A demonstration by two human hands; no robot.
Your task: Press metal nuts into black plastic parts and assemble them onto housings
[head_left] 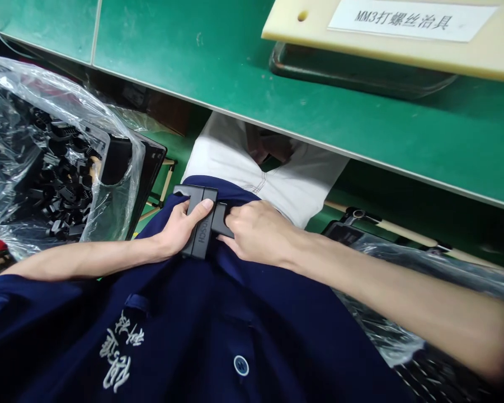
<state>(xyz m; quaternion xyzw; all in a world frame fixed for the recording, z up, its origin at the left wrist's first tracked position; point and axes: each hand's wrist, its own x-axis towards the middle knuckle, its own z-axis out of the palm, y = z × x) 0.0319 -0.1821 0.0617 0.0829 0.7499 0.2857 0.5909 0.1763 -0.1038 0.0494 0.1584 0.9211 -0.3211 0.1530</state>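
Observation:
A black plastic case with raised lettering that partly reads "OSCH" is held close against the front of my dark blue shirt. My left hand grips it from the left, thumb lying across its top. On the right, my right hand is closed around a smaller black block that touches or joins the case's right side; whether the two are one piece I cannot tell. The curled fingers hide most of this block.
The edge of a green table runs just ahead of my lap. On it lies a cream board with a white label, above a dark tray. Left stands a plastic-lined bin of black parts; right, another plastic bag.

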